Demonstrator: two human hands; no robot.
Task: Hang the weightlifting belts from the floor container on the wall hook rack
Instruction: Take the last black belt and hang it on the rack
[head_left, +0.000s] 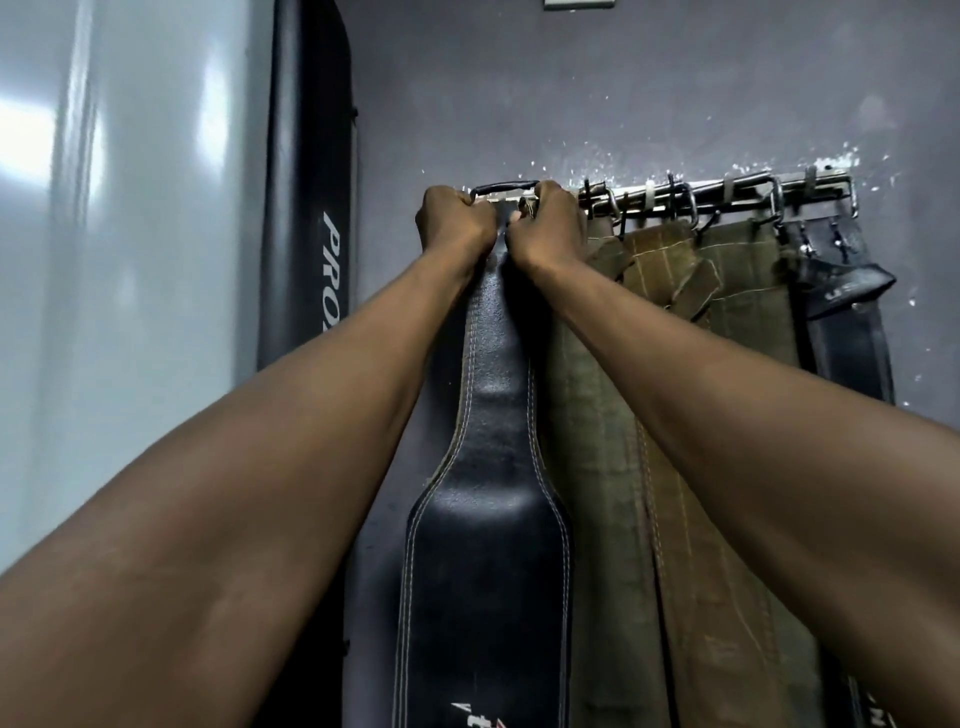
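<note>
The black belt (488, 545) is gripped at its top end by the left hand (453, 218) and right hand (548, 223), both fists closed on it, at the hook rack's (727, 192) left end; it hangs straight down below them.

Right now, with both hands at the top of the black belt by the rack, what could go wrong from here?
1. The left hand and right hand hide the hook, so whether the black belt buckle is seated cannot be told; letting go early might drop the belt.
2. The olive belts hang close beside it on the hook rack; jostling could nudge one off.
3. Fingers might get pinched between buckle and rack.
</note>
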